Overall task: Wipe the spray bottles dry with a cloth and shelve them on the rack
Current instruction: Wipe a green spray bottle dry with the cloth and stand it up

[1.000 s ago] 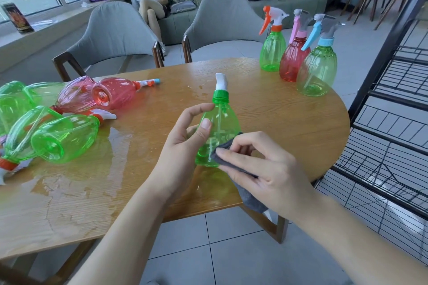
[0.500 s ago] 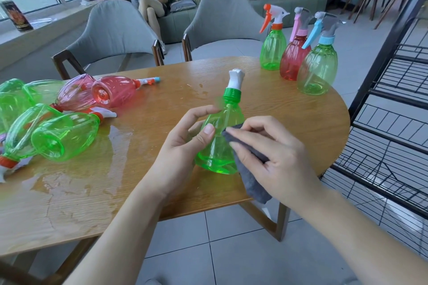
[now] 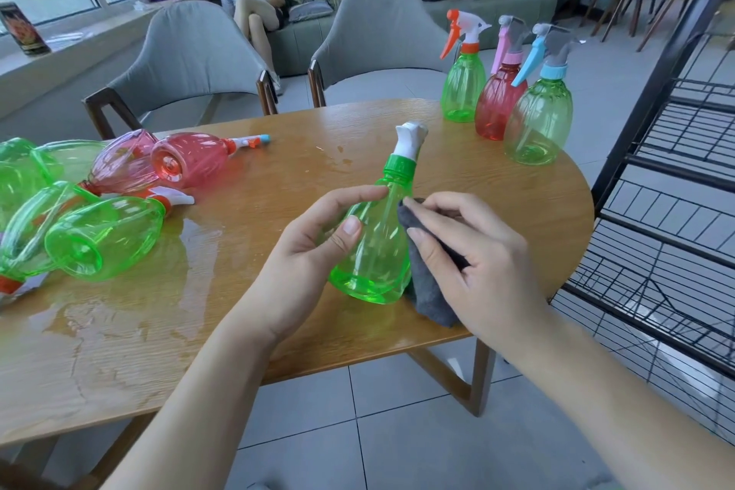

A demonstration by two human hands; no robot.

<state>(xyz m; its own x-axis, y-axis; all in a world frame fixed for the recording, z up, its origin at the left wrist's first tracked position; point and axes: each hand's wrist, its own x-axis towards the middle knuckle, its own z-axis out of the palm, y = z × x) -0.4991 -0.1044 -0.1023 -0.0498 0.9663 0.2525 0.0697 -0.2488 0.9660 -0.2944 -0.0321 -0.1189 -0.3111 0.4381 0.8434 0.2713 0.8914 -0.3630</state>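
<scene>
Head view: the left hand (image 3: 314, 247) curls its fingers and thumb round a green bottle (image 3: 378, 247), tilted above the near edge of the wooden surface (image 3: 246, 330). The right hand (image 3: 473, 255) pinches a grey cloth (image 3: 427, 290) against the bottle's right side. Beyond the bottle, three bottles (image 3: 513, 91) stand upright; to its left, several bottles (image 3: 103, 235) lie on wet wood. A black wire rack (image 3: 676, 187) stands to its right.

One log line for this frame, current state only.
left hand: holds green spray bottle | right hand: presses grey cloth on it | rack: no bottles visible
</scene>
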